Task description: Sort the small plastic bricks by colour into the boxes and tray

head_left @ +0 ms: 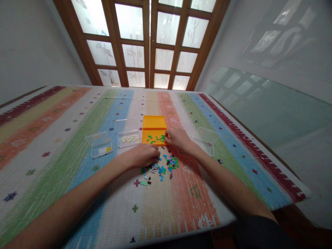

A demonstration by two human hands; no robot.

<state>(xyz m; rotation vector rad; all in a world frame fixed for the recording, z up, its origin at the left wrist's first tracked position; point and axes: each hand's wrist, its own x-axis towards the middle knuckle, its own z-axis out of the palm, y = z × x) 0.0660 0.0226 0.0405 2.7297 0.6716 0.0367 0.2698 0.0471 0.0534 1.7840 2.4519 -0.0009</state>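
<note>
Bricks (174, 163) heaped on the counter (155, 207) between near and far edges, looks like sorting: right hand (177, 137) bunched at the right side of the orange case (154, 121), left hand (147, 154) curled by the pile, can't tell if either's pinching anything. Next move probably needs a delicate fingertip pick. Case is open, long axis pointing at the far edge.
</note>
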